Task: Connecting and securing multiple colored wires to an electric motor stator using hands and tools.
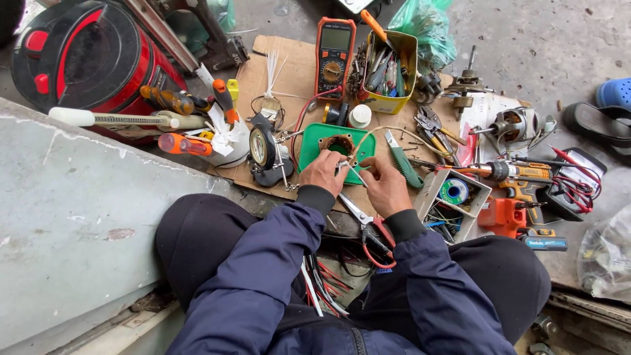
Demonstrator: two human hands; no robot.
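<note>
Together both hands (355, 179) pinch a thin wire (352, 168).

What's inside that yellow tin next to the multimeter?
The yellow tin holds upright hand tools: an orange-handled screwdriver sticks out, with dark metal tools beside it. Whatever lies at the bottom is covered.

left hand (322, 172) – right hand (388, 187) | pinching thin wire (355, 172) | over green tray (309, 148)

I see my own dark navy-blue jacket sleeves with black ribbed knit cuffs at both wrists, bare hands (355, 179) beyond them, black trousers over both knees, and a zip down the jacket front.
</note>
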